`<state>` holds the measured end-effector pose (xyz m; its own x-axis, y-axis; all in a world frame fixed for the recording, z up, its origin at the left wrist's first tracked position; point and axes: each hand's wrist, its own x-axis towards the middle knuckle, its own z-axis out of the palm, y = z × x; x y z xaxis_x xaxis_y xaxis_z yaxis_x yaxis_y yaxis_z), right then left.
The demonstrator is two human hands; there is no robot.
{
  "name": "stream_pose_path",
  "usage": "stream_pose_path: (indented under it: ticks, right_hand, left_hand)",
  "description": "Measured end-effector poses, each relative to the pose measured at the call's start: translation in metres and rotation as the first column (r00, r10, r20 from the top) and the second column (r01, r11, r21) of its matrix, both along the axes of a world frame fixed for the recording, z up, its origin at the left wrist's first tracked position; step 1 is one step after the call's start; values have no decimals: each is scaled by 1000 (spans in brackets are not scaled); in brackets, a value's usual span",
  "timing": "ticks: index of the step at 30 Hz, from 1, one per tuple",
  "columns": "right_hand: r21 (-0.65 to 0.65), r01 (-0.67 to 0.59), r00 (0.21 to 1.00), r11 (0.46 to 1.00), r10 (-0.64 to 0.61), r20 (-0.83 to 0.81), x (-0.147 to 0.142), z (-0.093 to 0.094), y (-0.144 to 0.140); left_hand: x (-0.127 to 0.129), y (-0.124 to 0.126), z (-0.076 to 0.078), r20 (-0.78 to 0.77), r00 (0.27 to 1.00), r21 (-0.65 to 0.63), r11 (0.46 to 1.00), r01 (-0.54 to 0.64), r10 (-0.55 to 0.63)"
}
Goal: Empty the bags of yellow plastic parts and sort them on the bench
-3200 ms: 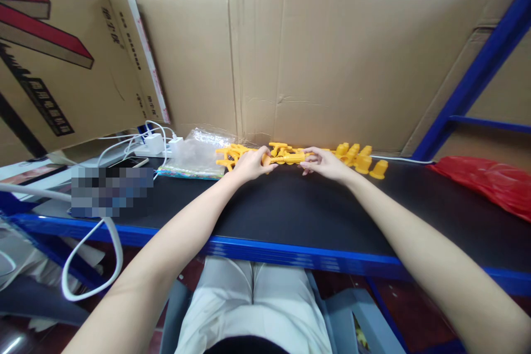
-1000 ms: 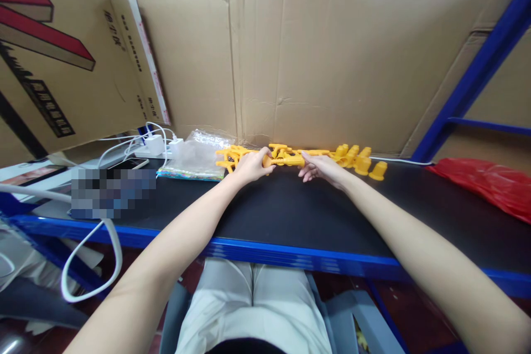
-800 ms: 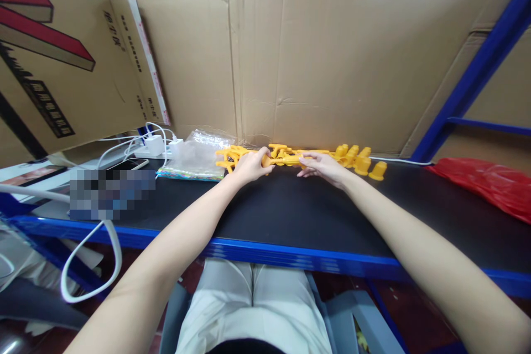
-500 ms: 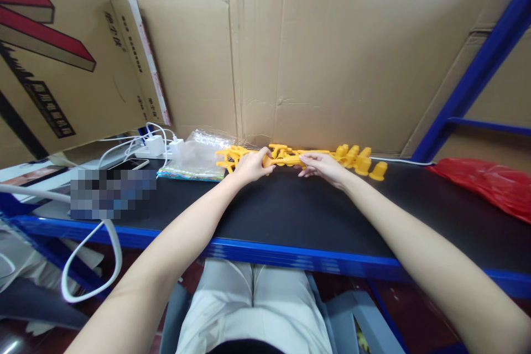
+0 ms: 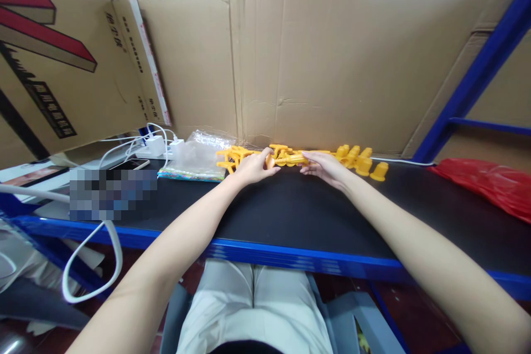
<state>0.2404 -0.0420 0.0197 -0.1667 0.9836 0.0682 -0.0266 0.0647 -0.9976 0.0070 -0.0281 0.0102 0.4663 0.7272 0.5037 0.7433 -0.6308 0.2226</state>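
Note:
Between my two hands is a yellow plastic rod-like piece (image 5: 292,160), lying roughly level above the table's far side. My left hand (image 5: 252,167) is closed round its left end, where a rounded yellow part shows by the thumb. With its fingers bent and pinching, my right hand (image 5: 326,166) grips the right end, which those fingers partly hide. Loose yellow branching pieces (image 5: 234,156) lie just behind and left of my left hand. Behind the held piece rest more yellow parts (image 5: 280,150). Several yellow bell-shaped pieces (image 5: 363,165) stand to the right of my right hand.
A clear plastic bag (image 5: 194,155), white chargers (image 5: 155,145) with cables and a phone (image 5: 131,164) lie left on the black tabletop (image 5: 298,215). Red plastic (image 5: 485,182) is at the right. Cardboard (image 5: 332,66) walls the back; a blue rail (image 5: 307,259) edges the front.
The yellow piece has turned slightly in my hands, and its rounded left end shows more. My left thumb has shifted a little to the right; both arms stay almost where they were.

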Motion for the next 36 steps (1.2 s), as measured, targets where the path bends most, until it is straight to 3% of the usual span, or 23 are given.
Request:
stream_pose_path:
  ticks: [3,7,9,12,16,19,22,28,32,36]
  right_hand:
    - [-10,55,997,998,-56,-61,0,4,-1]
    - [19,209,971,978,-205,-124,4,11,2]
    - [96,314,945,945,-300,-132,7,15,5]
    - [288,390,920,874,-381,-91,6,18,14]
    - [555,270,908,787,-400,125,-10,19,29]
    - [694,147,789,704,-507,346,-33,18,42]
    - [784,14,673,621,-585,452,-57,14,57]
    - [727,-249,403,640,-614,679,-90,-4,81]
    - [675,-374,223,636,-645,731,-100,-19,85]
    - [650,-419,75,634,-689,721,-106,-30,83]
  left_hand:
    - [1,-3,3,31,999,-14,999,-30,31]
    - [-4,1,7,5,964,-5,964,-266,266]
    - [-10,6,8,-37,920,-11,920,-392,391]
    - [-20,12,8,-102,877,-37,879,-476,470]
    - [-25,13,5,-193,848,-88,852,-516,494]
    - [-23,11,3,-255,830,-98,841,-533,496]
    - [-22,12,1,-264,833,-76,851,-520,486]
    - [-23,15,-2,-247,849,6,877,-481,467]
    - [-23,17,-6,-298,904,-33,943,-330,306]
    - [-22,22,-13,-356,906,-107,954,-281,228]
